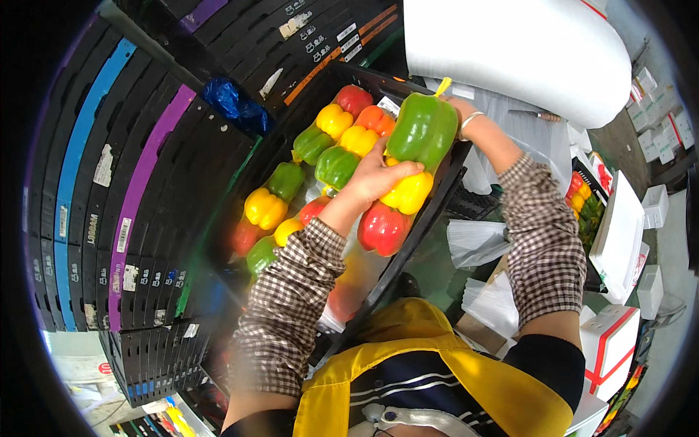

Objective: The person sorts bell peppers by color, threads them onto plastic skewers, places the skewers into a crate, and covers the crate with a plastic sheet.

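Note:
With both hands I hold a see-through pack of bell peppers (421, 130), a green one on top, then a yellow and a red in a row, tied at the green end with a yellow closure (443, 87). My left hand (373, 179) is closed around the yellow pepper, thumb across its front. At the green end, my right hand (463, 115) grips from behind, its fingers mostly hidden by the pepper. The pack slants over the right side of a black crate (382, 277). Inside lie more bell pepper packs in the same colours, such as a green pepper (337, 168).
Tall stacks of black crates (156, 211) with blue and purple bands rise at the left. A crumpled blue bag (237, 106) lies by the crate's far corner. At the back right is a big white roll (517, 54). White foam boxes (613, 342) stand at the right.

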The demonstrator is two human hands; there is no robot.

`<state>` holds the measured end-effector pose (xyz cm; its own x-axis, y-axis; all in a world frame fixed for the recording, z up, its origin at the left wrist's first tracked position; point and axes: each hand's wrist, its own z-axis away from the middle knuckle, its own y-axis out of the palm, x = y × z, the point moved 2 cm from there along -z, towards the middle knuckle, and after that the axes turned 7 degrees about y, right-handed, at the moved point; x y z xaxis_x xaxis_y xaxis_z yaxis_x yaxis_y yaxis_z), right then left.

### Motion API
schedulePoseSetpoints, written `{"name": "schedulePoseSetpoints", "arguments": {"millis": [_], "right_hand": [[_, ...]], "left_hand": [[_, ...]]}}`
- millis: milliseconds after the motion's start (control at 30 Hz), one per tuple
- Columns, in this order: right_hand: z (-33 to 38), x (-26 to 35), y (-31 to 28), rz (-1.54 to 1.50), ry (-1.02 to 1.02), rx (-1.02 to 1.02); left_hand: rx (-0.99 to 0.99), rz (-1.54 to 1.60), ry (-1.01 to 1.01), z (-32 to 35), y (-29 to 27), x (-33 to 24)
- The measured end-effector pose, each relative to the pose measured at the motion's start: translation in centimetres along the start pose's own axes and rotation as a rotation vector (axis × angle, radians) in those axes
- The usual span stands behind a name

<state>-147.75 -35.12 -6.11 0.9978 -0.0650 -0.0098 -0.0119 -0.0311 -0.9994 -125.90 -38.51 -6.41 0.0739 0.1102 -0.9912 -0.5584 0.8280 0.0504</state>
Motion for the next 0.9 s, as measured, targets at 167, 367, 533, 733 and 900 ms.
{"name": "schedulePoseSetpoints", "arguments": {"millis": [167,367,533,733,900], "right_hand": [[2.2,-4.9,0.2,-0.805,0.331,-0.048],[5.0,-0.9,-2.2,-1.102,0.530,0.077],[5.1,1.2,-1.2,-1.157,0.302,0.083],[3.7,0.4,-0.7,-1.101,0.465,0.240],[3.9,0.3,-0.8,-1.053,0.426,0.244]], "left_hand": [[0.023,-0.208,0.068,-0.8,1.0,1.2],[-0.020,-0.305,0.087,-0.7,0.6,1.6],[-0.006,-0.270,0.069,-0.5,0.2,2.0],[-0.097,-0.419,0.127,1.1,-1.3,3.4],[-0.028,-0.547,0.403,4.3,-0.9,3.8]]}}
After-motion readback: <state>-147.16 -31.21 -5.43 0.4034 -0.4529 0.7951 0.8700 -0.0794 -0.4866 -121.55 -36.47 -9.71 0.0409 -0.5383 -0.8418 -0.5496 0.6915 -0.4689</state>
